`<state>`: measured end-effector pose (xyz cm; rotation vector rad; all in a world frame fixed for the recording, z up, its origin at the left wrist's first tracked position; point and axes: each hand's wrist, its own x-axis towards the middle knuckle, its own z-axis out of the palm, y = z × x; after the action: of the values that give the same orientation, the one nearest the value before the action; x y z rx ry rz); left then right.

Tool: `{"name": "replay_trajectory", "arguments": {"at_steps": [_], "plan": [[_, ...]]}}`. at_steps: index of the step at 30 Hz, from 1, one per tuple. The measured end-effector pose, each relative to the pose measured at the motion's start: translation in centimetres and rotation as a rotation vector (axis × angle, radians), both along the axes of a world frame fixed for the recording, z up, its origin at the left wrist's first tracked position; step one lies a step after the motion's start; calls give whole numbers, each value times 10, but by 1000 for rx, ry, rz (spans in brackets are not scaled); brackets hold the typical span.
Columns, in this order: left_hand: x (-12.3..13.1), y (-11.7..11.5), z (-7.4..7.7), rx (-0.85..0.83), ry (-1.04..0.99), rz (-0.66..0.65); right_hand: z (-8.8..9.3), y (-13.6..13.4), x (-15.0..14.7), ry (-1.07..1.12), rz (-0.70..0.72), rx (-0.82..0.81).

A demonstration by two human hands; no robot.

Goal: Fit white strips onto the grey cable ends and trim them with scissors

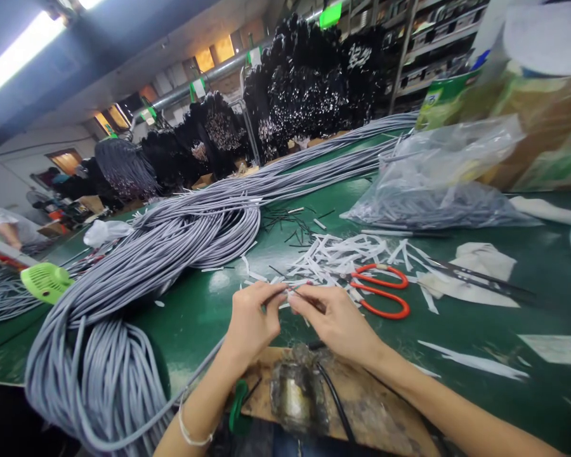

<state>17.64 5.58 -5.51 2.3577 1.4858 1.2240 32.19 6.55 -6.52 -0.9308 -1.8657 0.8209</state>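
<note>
My left hand point(251, 320) is closed, thumb and fingers pinched together. A grey cable point(200, 371) runs from the bundle past my left wrist and up into this hand. Fingertip to fingertip with it, my right hand point(337, 322) is pinched shut too, near the cable's end. What lies between its fingers is small and mostly hidden. Just below both hands sits a small, grimy motor-like device point(292, 397) on a worn wooden board point(361, 412). Scissors with red handles point(385, 314) lie to the right of my right hand, beside white strips point(330, 254).
A large bundle of grey cables point(171, 235) covers the left and back of the green table point(190, 330). A clear plastic bag point(438, 190) of grey pieces stands at right. A lime-green fan-like object point(46, 282) is at left. Another person's arm point(7, 233) shows far left.
</note>
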Motion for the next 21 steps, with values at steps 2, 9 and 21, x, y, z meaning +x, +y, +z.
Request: {"name": "replay_trajectory", "arguments": {"at_steps": [2, 9, 21], "plan": [[2, 1, -2, 113, 45, -1, 2, -1, -2, 43, 31, -42], [-6, 11, -8, 27, 115, 120, -6, -6, 1, -278, -23, 87], [-8, 7, -1, -127, 32, 124, -4, 23, 77, -1134, -464, -10]]}}
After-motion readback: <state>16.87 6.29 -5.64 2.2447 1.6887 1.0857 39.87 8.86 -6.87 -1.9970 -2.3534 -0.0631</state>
